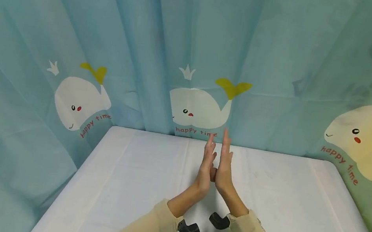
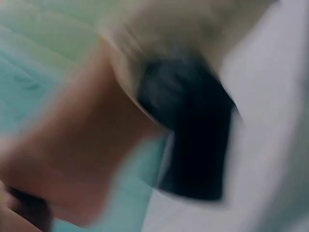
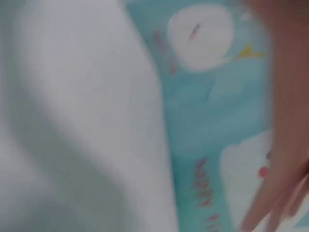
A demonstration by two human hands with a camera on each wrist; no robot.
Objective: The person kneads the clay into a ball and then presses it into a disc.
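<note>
Beige sleeves [image 1: 148, 231] are lying nearest, black wrist devices [image 1: 188, 230] jutting inward from their cuffs; beyond them the left hand [image 1: 204, 172] and right hand [image 1: 225, 171] are facing each other palm to palm over the white worktop [image 1: 276, 208], fingers straight, tips slightly apart; between the palms they are pressing a small brown rounded thing [image 1: 213, 174]; farthest off, a blue-green curtain [image 1: 280, 58] with whales is hanging behind the worktop.
</note>
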